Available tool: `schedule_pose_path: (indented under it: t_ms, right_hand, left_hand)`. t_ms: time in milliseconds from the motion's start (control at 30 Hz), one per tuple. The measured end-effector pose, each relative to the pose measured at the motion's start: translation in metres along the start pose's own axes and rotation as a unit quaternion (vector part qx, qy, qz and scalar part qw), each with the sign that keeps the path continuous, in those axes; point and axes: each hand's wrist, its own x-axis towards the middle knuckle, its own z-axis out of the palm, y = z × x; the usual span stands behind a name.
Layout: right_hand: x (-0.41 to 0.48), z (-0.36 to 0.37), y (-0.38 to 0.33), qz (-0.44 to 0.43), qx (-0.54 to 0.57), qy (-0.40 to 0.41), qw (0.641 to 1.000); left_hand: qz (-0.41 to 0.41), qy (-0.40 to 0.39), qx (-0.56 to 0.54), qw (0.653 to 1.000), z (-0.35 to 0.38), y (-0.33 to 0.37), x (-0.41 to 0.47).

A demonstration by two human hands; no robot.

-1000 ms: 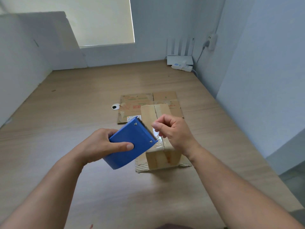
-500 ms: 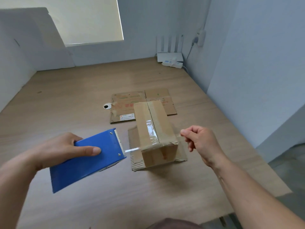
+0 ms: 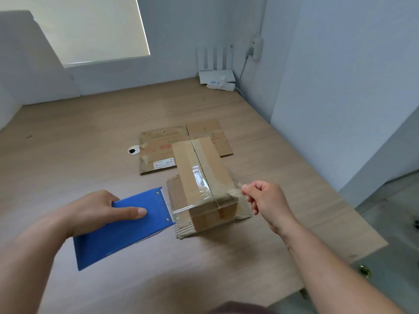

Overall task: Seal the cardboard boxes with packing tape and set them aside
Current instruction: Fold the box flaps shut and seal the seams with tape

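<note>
Cardboard box (image 3: pixel 204 175), location?

Near centre of table (image 3: pixel 90 143), standing on a torn corrugated sheet (image 3: pixel 179 230), with flattened cardboard (image 3: pixel 158 141) just beyond on the far side. Already taped along the lengthwise seam.

Hands?

Left hand (image 3: pixel 99 211) wrapped round blue tape dispenser (image 3: pixel 122 232), thumb flat on its side, stationed left of box. Right hand (image 3: pixel 265 200) on the right, fingers curled, thumb and forefinger pinching free end of clear tape (image 3: pixel 183 209).

Reason for that arrangement?

Judged: stretches the strip taut crosswise over near end of box, likely to square it up before pressing down.

Anything not verifiable?

Cannot see the roll inside the dispenser shell. Cannot tell contact from hover between strip and lid. Hard to trace transparent film against glare. Cannot see far end face of box. Cannot confirm any finished boxes set aside.
</note>
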Motion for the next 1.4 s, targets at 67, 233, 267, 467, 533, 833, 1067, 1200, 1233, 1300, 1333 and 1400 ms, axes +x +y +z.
schedule_pose_path:
  t_ms: [67,233,267,467,533,833,1067,1200,1233,1300,1333,1400]
  right_hand:
    - [0.003,0.002,0.002,0.01,-0.004,-0.001,1.0]
    - [0.007,0.008,0.01,0.035,-0.024,-0.019,0.999]
    - [0.007,0.008,0.012,0.04,-0.025,-0.02,0.999]
    - [0.014,0.006,0.011,0.105,-0.049,-0.028,0.993]
    - [0.013,0.001,0.012,0.153,-0.14,-0.016,0.978]
    - [-0.009,0.069,-0.031,-0.148,-0.466,-0.104,0.866]
    - [0.001,0.077,-0.022,-0.118,-0.552,-0.131,0.815]
    - [0.001,0.08,-0.023,-0.126,-0.556,-0.127,0.812]
    - [0.001,0.079,-0.023,-0.125,-0.559,-0.127,0.81]
    - [-0.002,0.078,-0.025,-0.12,-0.561,-0.135,0.808]
    - [-0.003,0.077,-0.025,-0.121,-0.56,-0.139,0.808]
    - [-0.001,0.076,-0.027,-0.12,-0.555,-0.138,0.811]
  left_hand:
    - [-0.006,0.003,0.012,1.0,0.003,0.0,0.008]
    - [-0.032,0.0,0.032,0.999,0.024,0.002,0.032]
    - [-0.036,0.0,0.027,0.999,0.029,0.003,0.036]
    - [-0.053,-0.01,0.005,0.999,0.043,0.013,0.052]
    - [-0.057,-0.005,0.01,0.998,0.042,0.014,0.053]
    - [-0.069,0.012,0.036,0.997,0.041,0.017,0.051]
    - [-0.085,0.062,0.109,0.988,0.045,0.034,0.043]
    - [-0.088,0.094,0.148,0.981,0.046,0.048,0.04]
    - [-0.086,0.114,0.189,0.972,0.049,0.047,0.04]
    - [-0.086,0.127,0.333,0.93,0.062,0.035,0.033]
    - [-0.096,0.122,0.366,0.917,0.071,0.022,0.031]
    - [-0.122,0.12,0.317,0.933,0.075,-0.002,0.032]
